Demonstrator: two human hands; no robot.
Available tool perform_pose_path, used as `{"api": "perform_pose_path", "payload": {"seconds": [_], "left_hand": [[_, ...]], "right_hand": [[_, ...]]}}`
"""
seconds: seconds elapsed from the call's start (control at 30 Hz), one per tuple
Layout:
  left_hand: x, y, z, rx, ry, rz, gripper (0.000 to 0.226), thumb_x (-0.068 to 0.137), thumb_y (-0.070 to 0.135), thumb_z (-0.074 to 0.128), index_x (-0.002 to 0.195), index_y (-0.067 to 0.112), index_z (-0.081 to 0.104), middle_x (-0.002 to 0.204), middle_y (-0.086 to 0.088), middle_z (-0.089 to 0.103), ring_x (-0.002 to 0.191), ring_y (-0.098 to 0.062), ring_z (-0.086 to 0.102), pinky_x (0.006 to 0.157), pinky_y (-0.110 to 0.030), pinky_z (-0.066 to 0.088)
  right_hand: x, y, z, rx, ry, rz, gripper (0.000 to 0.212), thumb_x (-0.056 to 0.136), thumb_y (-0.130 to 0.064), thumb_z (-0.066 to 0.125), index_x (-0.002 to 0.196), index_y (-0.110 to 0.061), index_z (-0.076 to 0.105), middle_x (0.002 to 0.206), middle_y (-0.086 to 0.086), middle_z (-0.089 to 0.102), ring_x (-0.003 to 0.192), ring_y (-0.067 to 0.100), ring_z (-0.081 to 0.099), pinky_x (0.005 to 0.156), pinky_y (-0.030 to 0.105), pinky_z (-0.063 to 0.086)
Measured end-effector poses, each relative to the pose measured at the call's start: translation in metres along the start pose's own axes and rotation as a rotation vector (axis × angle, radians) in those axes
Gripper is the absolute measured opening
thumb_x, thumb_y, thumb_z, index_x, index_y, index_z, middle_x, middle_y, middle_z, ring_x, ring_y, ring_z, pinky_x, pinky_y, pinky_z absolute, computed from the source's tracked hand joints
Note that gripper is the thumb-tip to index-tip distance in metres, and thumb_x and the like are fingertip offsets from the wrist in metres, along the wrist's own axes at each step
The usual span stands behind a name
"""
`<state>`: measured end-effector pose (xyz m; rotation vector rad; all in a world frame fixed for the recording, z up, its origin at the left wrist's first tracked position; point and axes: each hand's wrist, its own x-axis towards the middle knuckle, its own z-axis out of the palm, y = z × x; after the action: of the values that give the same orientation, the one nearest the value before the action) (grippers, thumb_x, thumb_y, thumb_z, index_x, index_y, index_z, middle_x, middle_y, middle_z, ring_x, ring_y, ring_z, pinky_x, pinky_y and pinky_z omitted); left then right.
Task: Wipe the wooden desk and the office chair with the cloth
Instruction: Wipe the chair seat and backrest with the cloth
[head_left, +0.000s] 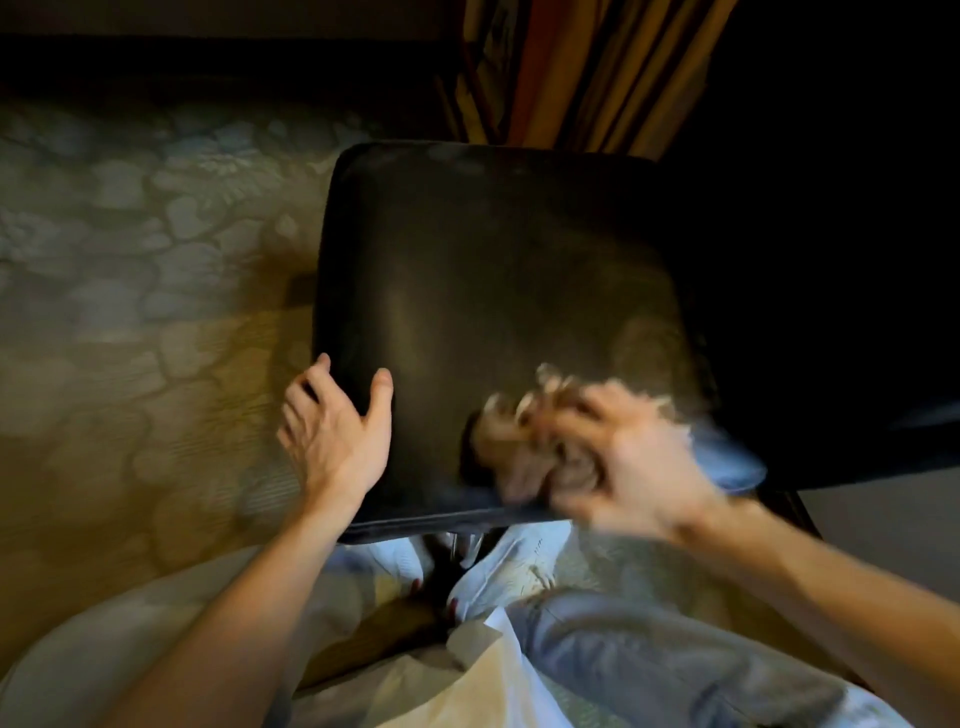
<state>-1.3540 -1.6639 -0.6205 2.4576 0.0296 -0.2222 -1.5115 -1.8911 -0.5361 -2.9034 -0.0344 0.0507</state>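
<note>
Left hand grips office chair seat corner at 7 o'clock, thumb on top. Right hand, blurred, clutches bunched cloth on seat at 5 o'clock. Step: wiping seat. Next, likely strokes toward unwiped 12 o'clock edge

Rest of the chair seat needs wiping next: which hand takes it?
Right. The right hand grips the bunched cloth, on the chair seat near its front edge. The left hand holds no cloth; it grips the seat's front left corner, thumb on top, likely steadying the chair.
</note>
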Motion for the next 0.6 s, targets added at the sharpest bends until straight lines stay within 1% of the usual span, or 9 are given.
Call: {"api": "perform_pose_path", "payload": {"seconds": [0.1,0.17,0.23,0.3,0.33,0.37,0.43,0.5,0.6], "left_hand": [[0.007,0.001,-0.011,-0.054,0.015,-0.048,0.050,0.097,0.046,0.058,0.134,0.014,0.047,0.142,-0.023,0.043,0.135,-0.042,0.038,0.112,-0.052,0.028],[0.021,0.000,-0.018,-0.140,0.015,-0.117,0.039,0.100,0.042,0.054,0.125,0.011,0.053,0.141,-0.024,0.044,0.137,-0.039,0.036,0.114,-0.047,0.026],[0.033,0.002,-0.022,-0.282,-0.009,-0.223,0.041,0.103,0.044,0.048,0.123,0.009,0.055,0.145,-0.023,0.044,0.142,-0.034,0.034,0.113,-0.040,0.027],[0.039,0.005,-0.017,-0.450,-0.023,-0.360,0.046,0.105,0.048,0.046,0.131,0.010,0.051,0.149,-0.019,0.043,0.140,-0.032,0.038,0.104,-0.034,0.030],[0.040,0.006,-0.011,-0.525,-0.033,-0.427,0.052,0.105,0.051,0.045,0.139,0.013,0.044,0.152,-0.017,0.041,0.141,-0.033,0.040,0.104,-0.034,0.031],[0.040,0.006,-0.005,-0.574,-0.049,-0.491,0.064,0.104,0.056,0.044,0.151,0.014,0.034,0.159,-0.015,0.036,0.144,-0.033,0.037,0.110,-0.037,0.030],[0.037,0.008,0.007,-0.586,-0.072,-0.560,0.082,0.101,0.065,0.039,0.163,0.017,0.017,0.168,-0.012,0.023,0.152,-0.033,0.026,0.122,-0.044,0.020],[0.036,0.011,0.015,-0.577,-0.041,-0.556,0.082,0.100,0.069,0.037,0.164,0.021,0.019,0.169,-0.010,0.021,0.154,-0.032,0.022,0.124,-0.046,0.015],[0.036,0.004,0.015,-0.577,-0.020,-0.542,0.076,0.100,0.067,0.038,0.160,0.019,0.032,0.166,-0.011,0.029,0.151,-0.033,0.029,0.124,-0.045,0.020]], "right_hand": [[0.034,0.064,-0.029,-0.095,0.200,0.385,0.074,0.072,-0.059,0.057,0.138,-0.025,0.058,0.135,0.020,0.054,0.118,0.046,0.051,0.094,0.056,0.050],[0.053,0.105,-0.035,-0.119,0.227,0.673,0.065,0.082,-0.052,0.065,0.141,-0.028,0.053,0.139,0.021,0.047,0.128,0.045,0.042,0.101,0.057,0.042],[0.060,0.131,-0.027,-0.088,0.220,0.892,0.062,0.087,-0.050,0.067,0.140,-0.024,0.051,0.141,0.023,0.046,0.132,0.046,0.039,0.106,0.061,0.040],[0.062,0.137,-0.014,-0.043,0.237,1.006,0.062,0.087,-0.054,0.063,0.138,-0.022,0.051,0.141,0.023,0.047,0.131,0.047,0.040,0.106,0.063,0.039],[0.061,0.134,-0.009,-0.028,0.243,1.026,0.064,0.085,-0.057,0.061,0.138,-0.022,0.051,0.140,0.023,0.048,0.130,0.048,0.041,0.105,0.062,0.039],[0.061,0.125,-0.007,-0.021,0.234,1.022,0.068,0.081,-0.061,0.058,0.137,-0.022,0.052,0.138,0.024,0.050,0.128,0.048,0.043,0.104,0.060,0.041],[0.056,0.097,-0.002,-0.032,0.189,0.945,0.076,0.072,-0.065,0.049,0.135,-0.023,0.053,0.134,0.022,0.053,0.123,0.047,0.048,0.099,0.055,0.047],[0.045,0.051,0.014,-0.037,0.171,0.846,0.077,0.068,-0.065,0.048,0.136,-0.028,0.053,0.134,0.016,0.053,0.120,0.042,0.049,0.093,0.051,0.048],[0.040,-0.032,0.035,0.016,0.136,0.702,0.074,0.067,-0.066,0.050,0.134,-0.035,0.052,0.134,0.008,0.052,0.118,0.035,0.048,0.092,0.049,0.045]]}}
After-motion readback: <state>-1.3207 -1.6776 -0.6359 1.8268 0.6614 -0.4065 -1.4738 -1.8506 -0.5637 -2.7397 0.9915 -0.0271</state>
